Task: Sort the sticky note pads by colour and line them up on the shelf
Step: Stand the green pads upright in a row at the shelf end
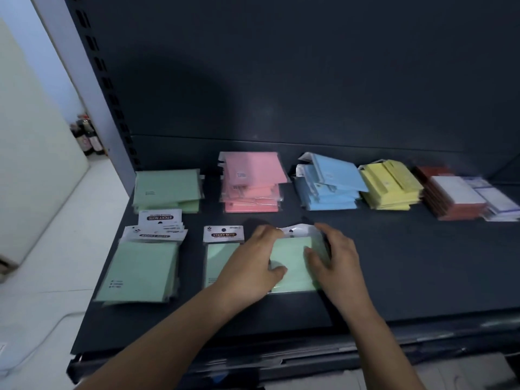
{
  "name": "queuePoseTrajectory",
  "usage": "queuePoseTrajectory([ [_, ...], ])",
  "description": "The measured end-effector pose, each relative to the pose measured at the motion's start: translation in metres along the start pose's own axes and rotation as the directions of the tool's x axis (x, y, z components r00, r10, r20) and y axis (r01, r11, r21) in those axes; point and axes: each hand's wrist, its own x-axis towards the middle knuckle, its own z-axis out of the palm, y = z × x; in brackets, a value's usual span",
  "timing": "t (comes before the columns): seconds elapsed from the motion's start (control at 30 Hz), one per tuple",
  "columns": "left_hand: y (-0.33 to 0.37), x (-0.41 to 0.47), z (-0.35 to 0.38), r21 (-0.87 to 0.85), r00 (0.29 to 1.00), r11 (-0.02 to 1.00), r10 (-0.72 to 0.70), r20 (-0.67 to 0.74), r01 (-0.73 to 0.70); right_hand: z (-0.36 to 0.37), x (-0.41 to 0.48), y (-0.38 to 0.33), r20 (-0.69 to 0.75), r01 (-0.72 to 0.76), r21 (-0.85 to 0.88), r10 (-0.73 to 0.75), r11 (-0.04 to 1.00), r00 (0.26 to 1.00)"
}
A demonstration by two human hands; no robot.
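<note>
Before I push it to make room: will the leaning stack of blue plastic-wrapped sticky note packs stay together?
Probably not: the blue sticky-note stack sits uneven, top pack tilted. Its glossy sleeves look slippery, so packs would likely slide.

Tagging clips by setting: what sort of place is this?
Likely a shop aisle: a dark metal display shelf on a slotted upright, holding wrapped stacks of pink pads, blue pads and yellow pads.

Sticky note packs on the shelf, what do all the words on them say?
"STICKY NOTE": middle pack's header card.
"STICKY NOTE", upside down: far-left header card.
Header of the held green pack: bent, unreadable.
Small print on the other packs: too small and blurred to read.
</note>
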Motion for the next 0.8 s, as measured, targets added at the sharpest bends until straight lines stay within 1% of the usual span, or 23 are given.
queuePoseTrajectory([
  [0.07, 0.001, 0.0, -0.004, 0.021, 1.0, 1.0, -0.014, -0.021, 0.014, -0.001, 0.003, -0.002, 0.001, -0.017, -0.035, 0.017, 0.999, 1.0],
  [0.13, 0.0, 0.0, -0.013, -0.009, 0.996, 1.0, -0.003, -0.092, 0.002, 0.0, 0.007, -0.009, -0.014, 0.013, -0.048, -0.014, 0.999, 1.0],
  [0.2, -0.001, 0.001, -0.033, -0.065, 0.976, 0.998, -0.011, -0.215, -0.003, 0.006, 0.014, -0.025, -0.037, 0.081, 0.04, -0.079, 0.996, 0.996],
  [0.23, -0.003, 0.001, -0.046, -0.093, 0.951, 0.996, -0.03, -0.307, 0.002, 0.01, 0.018, -0.037, -0.024, 0.112, 0.116, -0.11, 0.987, 0.994],
  [0.27, -0.009, 0.001, -0.059, -0.101, 0.91, 0.995, -0.055, -0.412, 0.014, 0.018, 0.021, -0.05, 0.02, 0.13, 0.199, -0.137, 0.971, 0.99],
  [0.3, -0.018, 0.0, -0.072, -0.078, 0.856, 0.995, -0.091, -0.51, 0.06, 0.028, 0.025, -0.062, 0.089, 0.124, 0.285, -0.155, 0.95, 0.984],
  [0.33, -0.029, -0.002, -0.085, -0.034, 0.799, 0.988, -0.144, -0.584, 0.153, 0.039, 0.028, -0.075, 0.174, 0.094, 0.366, -0.167, 0.926, 0.97],
  [0.37, -0.041, -0.004, -0.098, 0.008, 0.757, 0.958, -0.22, -0.616, 0.285, 0.052, 0.031, -0.086, 0.267, 0.049, 0.417, -0.174, 0.908, 0.948],
  [0.4, -0.053, -0.006, -0.109, 0.043, 0.734, 0.905, -0.314, -0.603, 0.423, 0.065, 0.034, -0.097, 0.351, 0.014, 0.428, -0.181, 0.903, 0.919],
  [0.43, -0.065, -0.01, -0.117, 0.077, 0.721, 0.841, -0.408, -0.56, 0.536, 0.078, 0.038, -0.106, 0.411, 0.007, 0.407, -0.19, 0.913, 0.892],
  [0.47, -0.076, -0.013, -0.123, 0.109, 0.713, 0.787, -0.48, -0.511, 0.608, 0.091, 0.042, -0.113, 0.446, 0.025, 0.376, -0.205, 0.926, 0.871],
  [0.5, -0.085, -0.016, -0.126, 0.132, 0.71, 0.754, -0.524, -0.471, 0.644, 0.102, 0.047, -0.12, 0.459, 0.051, 0.346, -0.217, 0.937, 0.862],
  [0.53, -0.092, -0.018, -0.128, 0.146, 0.717, 0.744, -0.543, -0.437, 0.652, 0.111, 0.052, -0.126, 0.453, 0.069, 0.32, -0.217, 0.945, 0.865],
  [0.57, -0.098, -0.02, -0.128, 0.149, 0.735, 0.756, -0.539, -0.411, 0.637, 0.118, 0.056, -0.132, 0.428, 0.076, 0.305, -0.208, 0.949, 0.879],
  [0.63, -0.106, -0.022, -0.129, 0.122, 0.774, 0.805, -0.499, -0.389, 0.58, 0.131, 0.062, -0.138, 0.353, 0.061, 0.301, -0.17, 0.952, 0.92],
  [0.73, -0.112, -0.024, -0.129, 0.139, 0.806, 0.852, -0.408, -0.428, 0.505, 0.144, 0.065, -0.14, 0.273, -0.024, 0.309, -0.065, 0.951, 0.96],
  [0.8, -0.114, -0.025, -0.129, 0.141, 0.806, 0.868, -0.367, -0.464, 0.476, 0.148, 0.064, -0.141, 0.231, -0.105, 0.351, 0.022, 0.93, 0.973],
])
